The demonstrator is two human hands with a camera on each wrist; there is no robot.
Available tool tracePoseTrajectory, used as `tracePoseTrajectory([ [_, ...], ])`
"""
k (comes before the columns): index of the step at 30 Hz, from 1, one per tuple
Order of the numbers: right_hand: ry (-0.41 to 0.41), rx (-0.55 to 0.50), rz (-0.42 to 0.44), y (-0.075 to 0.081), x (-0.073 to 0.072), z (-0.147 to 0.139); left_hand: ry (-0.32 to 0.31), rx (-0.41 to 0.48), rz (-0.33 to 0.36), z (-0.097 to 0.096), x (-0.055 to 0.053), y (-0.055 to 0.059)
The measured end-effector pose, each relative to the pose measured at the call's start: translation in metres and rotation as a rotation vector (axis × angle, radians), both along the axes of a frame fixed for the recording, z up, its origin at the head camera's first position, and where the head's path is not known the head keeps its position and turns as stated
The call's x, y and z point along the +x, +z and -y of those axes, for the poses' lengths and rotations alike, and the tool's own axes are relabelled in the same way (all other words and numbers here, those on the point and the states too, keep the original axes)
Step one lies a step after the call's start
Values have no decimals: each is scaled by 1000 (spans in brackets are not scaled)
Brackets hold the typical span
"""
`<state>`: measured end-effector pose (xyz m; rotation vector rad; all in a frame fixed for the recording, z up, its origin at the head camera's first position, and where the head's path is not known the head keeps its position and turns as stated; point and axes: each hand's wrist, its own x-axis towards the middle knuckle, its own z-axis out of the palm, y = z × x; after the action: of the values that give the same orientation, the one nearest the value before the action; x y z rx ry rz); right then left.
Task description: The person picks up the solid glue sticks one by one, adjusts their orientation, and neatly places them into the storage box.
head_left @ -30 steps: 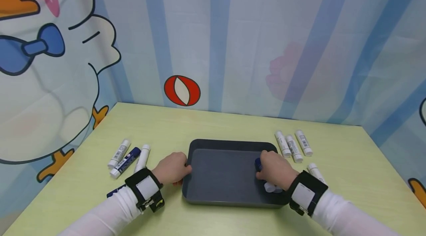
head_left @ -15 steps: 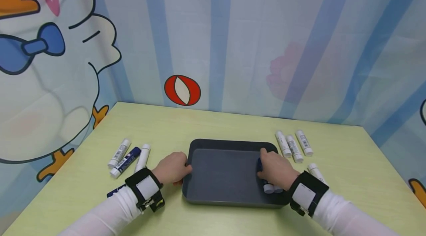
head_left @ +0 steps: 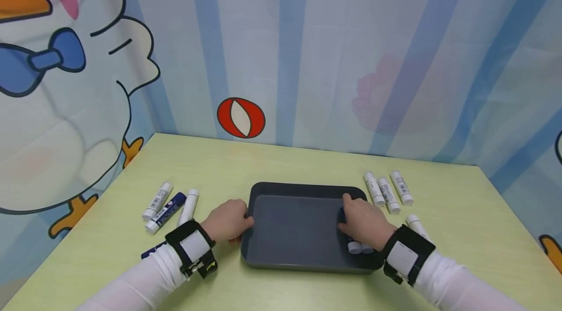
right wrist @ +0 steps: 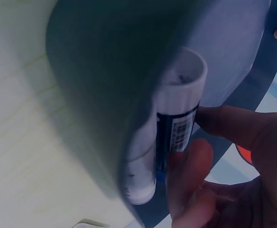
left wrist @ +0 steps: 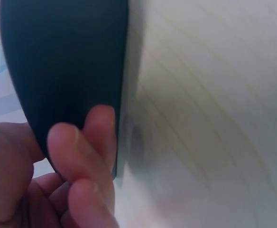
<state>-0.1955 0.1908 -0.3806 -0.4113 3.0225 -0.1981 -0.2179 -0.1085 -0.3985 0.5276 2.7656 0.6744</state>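
Note:
A dark grey tray [head_left: 298, 228] lies in the middle of the table. My left hand [head_left: 227, 221] grips its left edge; in the left wrist view the thumb is at the rim and the fingers [left wrist: 77, 147] curl against the outer wall. Inside the tray's right side, my right hand [head_left: 365, 223] holds a blue glue stick [right wrist: 177, 128] with a white end between thumb and fingers. A white glue stick [right wrist: 142, 166] lies right beside it along the tray wall. In the head view the right hand hides most of both, leaving their white ends visible.
Left of the tray lie white glue sticks [head_left: 157, 201] and a blue one [head_left: 165, 212]; another blue stick [head_left: 152, 251] is partly hidden by the left sleeve. Several white glue sticks [head_left: 389, 195] lie to the right, one [head_left: 417, 227] near the right wrist. A patterned curtain [head_left: 325, 57] hangs behind.
The blue glue stick has shifted slightly right and down under my right hand, up alongside the white one. My left hand stays on the tray's edge.

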Motion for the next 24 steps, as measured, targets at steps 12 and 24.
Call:
tracePoseTrajectory([
  [12, -18, -78, -102, 29, 1, -14, 1, 3, -4, 2, 0, -1],
  [24, -153, -224, -210, 66, 19, -79, -11, 12, -7, 1, 0, 0],
])
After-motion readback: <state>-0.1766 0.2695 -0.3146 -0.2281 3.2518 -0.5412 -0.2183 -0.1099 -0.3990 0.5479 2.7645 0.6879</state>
